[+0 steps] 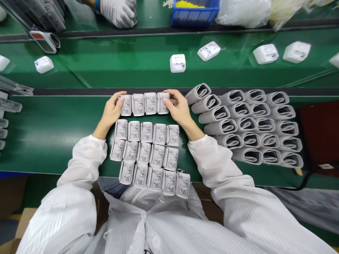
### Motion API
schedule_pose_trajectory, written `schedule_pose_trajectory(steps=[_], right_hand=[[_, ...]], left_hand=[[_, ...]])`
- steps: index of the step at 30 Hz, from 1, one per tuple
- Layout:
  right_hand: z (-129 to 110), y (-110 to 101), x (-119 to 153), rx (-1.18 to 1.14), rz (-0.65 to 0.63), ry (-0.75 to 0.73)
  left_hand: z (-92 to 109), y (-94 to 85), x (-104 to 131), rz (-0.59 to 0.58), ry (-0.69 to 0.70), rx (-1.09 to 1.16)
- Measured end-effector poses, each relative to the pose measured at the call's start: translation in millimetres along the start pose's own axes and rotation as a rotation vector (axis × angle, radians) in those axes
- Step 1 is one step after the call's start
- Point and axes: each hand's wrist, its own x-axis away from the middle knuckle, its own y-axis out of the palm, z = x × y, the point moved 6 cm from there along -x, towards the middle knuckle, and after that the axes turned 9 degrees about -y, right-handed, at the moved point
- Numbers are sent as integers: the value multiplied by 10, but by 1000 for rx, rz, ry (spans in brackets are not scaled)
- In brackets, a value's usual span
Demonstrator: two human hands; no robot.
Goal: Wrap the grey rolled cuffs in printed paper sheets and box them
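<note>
My left hand (pixel 113 108) presses with thumb and fingers against the left end of a short row of rolled grey cuffs (pixel 138 104), which look like blood pressure cuffs with printed faces up. At the opposite end my right hand (pixel 178 107) grips the last cuff, its thumb on the printed face. Both hands squeeze the row between them near the far edge of the green worktable (pixel 66 132). Closer to my body lie several more rows of printed cuffs (pixel 144 152), the nearest at the table edge.
To the right stand several columns of rolled cuffs (pixel 251 123), coiled ends showing. White device housings (pixel 178 63) lie on the green conveyor (pixel 119 63) beyond. Across it are a co-worker's gloved hand (pixel 119 12) and a blue bin (pixel 195 16). A dark red box (pixel 320 137) sits far right.
</note>
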Motion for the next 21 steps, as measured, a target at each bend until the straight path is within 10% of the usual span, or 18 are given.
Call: schedule_pose_trajectory(steps=[21], right_hand=[[-50, -46, 22, 13, 57, 25]], left_hand=[[-95, -41, -6, 49, -63, 94]])
